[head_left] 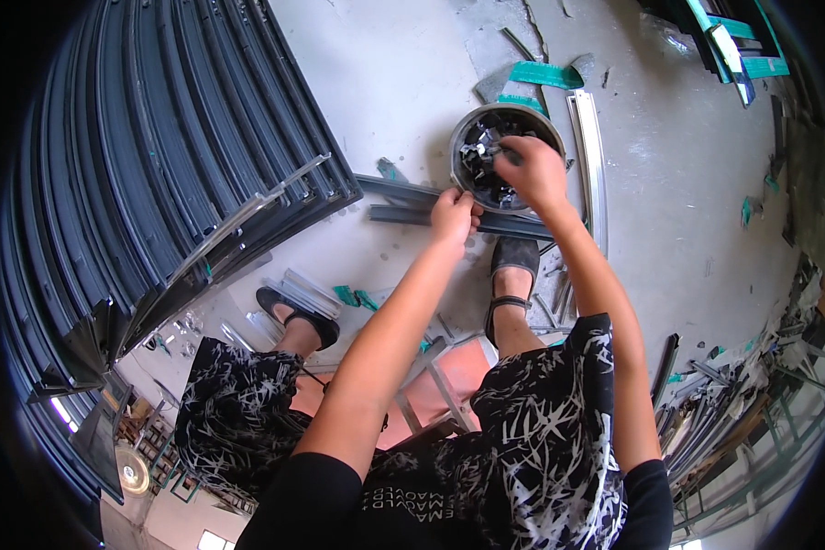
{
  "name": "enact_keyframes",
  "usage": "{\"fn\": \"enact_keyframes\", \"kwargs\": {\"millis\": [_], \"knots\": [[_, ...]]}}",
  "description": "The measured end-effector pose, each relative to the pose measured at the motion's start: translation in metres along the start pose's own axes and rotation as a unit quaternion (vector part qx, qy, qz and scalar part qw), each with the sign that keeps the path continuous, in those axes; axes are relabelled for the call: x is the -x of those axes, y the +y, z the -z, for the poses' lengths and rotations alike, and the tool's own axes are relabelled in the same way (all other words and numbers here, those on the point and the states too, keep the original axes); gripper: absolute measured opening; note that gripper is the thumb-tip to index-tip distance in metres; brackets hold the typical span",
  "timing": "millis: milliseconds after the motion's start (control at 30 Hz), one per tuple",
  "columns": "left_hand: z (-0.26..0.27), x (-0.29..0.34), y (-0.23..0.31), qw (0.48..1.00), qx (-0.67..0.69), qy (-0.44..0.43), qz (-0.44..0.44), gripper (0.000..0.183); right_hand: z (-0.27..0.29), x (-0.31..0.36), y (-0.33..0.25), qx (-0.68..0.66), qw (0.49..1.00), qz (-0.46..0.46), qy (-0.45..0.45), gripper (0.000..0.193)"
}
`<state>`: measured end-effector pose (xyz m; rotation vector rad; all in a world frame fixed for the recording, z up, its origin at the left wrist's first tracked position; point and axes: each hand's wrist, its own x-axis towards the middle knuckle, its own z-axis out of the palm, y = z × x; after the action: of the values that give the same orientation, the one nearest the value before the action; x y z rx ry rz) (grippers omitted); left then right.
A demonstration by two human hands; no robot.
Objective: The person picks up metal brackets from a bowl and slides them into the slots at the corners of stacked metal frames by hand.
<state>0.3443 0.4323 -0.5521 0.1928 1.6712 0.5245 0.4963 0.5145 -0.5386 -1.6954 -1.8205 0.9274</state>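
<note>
A round grey bucket stands on the floor in front of me, with many small dark and silvery pieces in it. My right hand reaches over its right side, fingers curled down among the pieces; what they grip is hidden. At the bucket's near left rim my left hand is closed, its fingertips pinched together. Whether it holds the rim or a small piece I cannot make out. Dark grey metal profiles lie on the floor under and beside my left hand.
A large stack of long dark profiles fills the left side. One silver profile lies right of the bucket, with green strips behind it. My feet flank short silver offcuts. Scrap lengths pile up at the right.
</note>
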Motion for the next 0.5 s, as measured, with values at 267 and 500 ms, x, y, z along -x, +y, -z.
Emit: {"fn": "enact_keyframes", "kwargs": {"millis": [267, 500], "knots": [[-0.002, 0.094, 0.046, 0.964, 0.145, -0.133, -0.177, 0.043, 0.041, 0.051, -0.043, -0.661, 0.669, -0.323, -0.106, 0.019], [0.043, 0.136, 0.061, 0.958, 0.03, -0.034, -0.284, 0.021, 0.044, 0.056, -0.093, -0.589, 0.746, -0.232, -0.207, 0.018]]}}
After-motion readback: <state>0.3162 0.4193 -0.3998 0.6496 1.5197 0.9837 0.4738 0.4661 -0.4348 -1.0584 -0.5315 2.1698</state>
